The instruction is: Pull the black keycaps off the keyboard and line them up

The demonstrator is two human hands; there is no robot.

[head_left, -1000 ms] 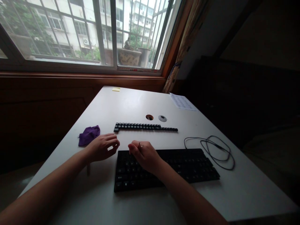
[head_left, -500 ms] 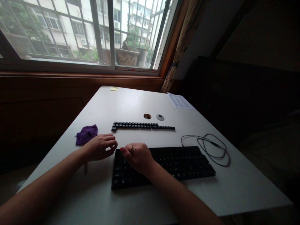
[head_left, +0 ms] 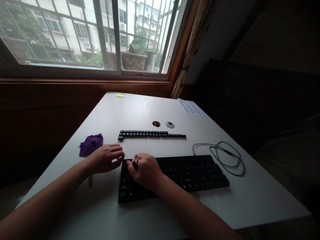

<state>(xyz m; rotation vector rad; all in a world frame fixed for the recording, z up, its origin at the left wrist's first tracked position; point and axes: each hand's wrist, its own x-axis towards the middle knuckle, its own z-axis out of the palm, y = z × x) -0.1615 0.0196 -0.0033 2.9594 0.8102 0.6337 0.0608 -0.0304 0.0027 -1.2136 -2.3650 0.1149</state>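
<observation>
A black keyboard (head_left: 200, 171) lies on the white table, its upper row area bare of keys. My right hand (head_left: 147, 170), with a ring on one finger, is closed over its upper left part. A small black keycap (head_left: 135, 164) shows between its thumb and forefinger. My left hand (head_left: 107, 158) is curled at the keyboard's upper left corner, thumb and forefinger bent together against that corner. Beyond the hands, several black keycaps (head_left: 145, 133) stand in neat rows. The keys under my right hand are hidden.
A purple cloth (head_left: 91, 144) lies left of my left hand. Part of a thin light stick (head_left: 90, 181) shows below my left forearm. The keyboard's cable (head_left: 241, 163) is coiled at right. Behind are a table hole (head_left: 156, 124), its grey cover (head_left: 170, 125), papers (head_left: 190, 107) and yellow notes (head_left: 120, 95).
My right hand has turned slightly, and a dark keycap now shows between its thumb and forefinger. My left hand stays at the keyboard's corner. The whole view has shifted a little.
</observation>
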